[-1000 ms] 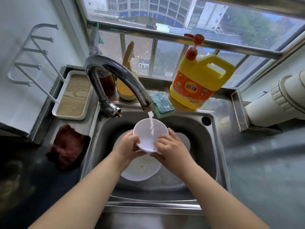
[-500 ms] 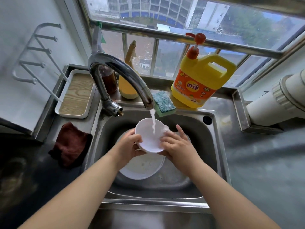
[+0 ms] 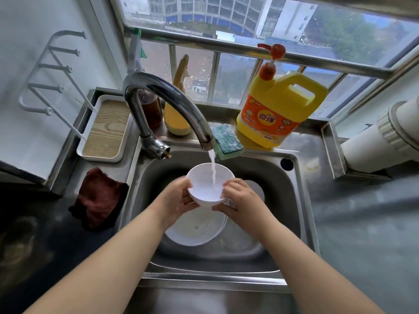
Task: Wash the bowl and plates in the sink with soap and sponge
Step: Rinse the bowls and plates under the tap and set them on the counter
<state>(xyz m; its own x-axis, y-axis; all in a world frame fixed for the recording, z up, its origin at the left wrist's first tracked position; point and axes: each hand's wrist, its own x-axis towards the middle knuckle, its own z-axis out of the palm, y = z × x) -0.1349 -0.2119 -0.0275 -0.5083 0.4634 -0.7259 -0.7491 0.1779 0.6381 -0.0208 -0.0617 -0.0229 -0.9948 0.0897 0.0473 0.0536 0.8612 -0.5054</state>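
White bowl point(image 3: 207, 185) sits under the tap point(image 3: 167, 105) stream, left hand point(image 3: 175, 197) and right hand point(image 3: 240, 197) both gripping its rim.

Dark red cloth point(image 3: 98, 198) crumpled on the bench point(image 3: 362, 223) left of the basin. White tray with a wood-grain insert point(image 3: 106, 130) behind it, against the wall. White wire rack point(image 3: 48, 80) fixed to the wall above. Brown bottle point(image 3: 150, 109) and yellow spray bottle point(image 3: 178, 109) upright on the rear ledge, side by side below the window point(image 3: 249, 23). Thick white pipe point(image 3: 385, 137) at far right, over a metal corner guard point(image 3: 335, 152).
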